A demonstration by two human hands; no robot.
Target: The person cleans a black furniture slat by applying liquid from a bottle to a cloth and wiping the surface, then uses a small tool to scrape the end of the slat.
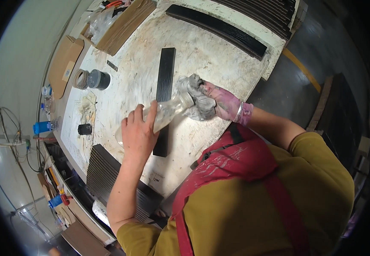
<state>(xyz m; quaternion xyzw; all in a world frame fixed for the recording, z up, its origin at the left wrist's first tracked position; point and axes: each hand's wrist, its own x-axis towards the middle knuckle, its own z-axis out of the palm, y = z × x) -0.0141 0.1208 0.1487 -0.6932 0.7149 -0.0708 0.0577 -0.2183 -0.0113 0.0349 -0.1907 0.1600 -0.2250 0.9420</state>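
My left hand (139,128) is wrapped round a clear plastic bottle (168,112), tilted so its neck points up and right. The bottle's mouth meets a grey, stained rag (200,102) bunched in my right hand (224,100), which wears a pink, smudged glove. Whether liquid is coming out cannot be seen. Under the bottle a black wood-grained strip (165,74) lies on the white, stained worktable (129,81); the bottle and my left hand hide part of its middle.
Stacked black strips (217,30) lie along the far edge, and more strips (104,175) are piled at the near left. A dark jar (99,80), a tape roll (81,79) and a small black cup (84,129) stand on the left. A cardboard box (127,25) holds plastic wrap.
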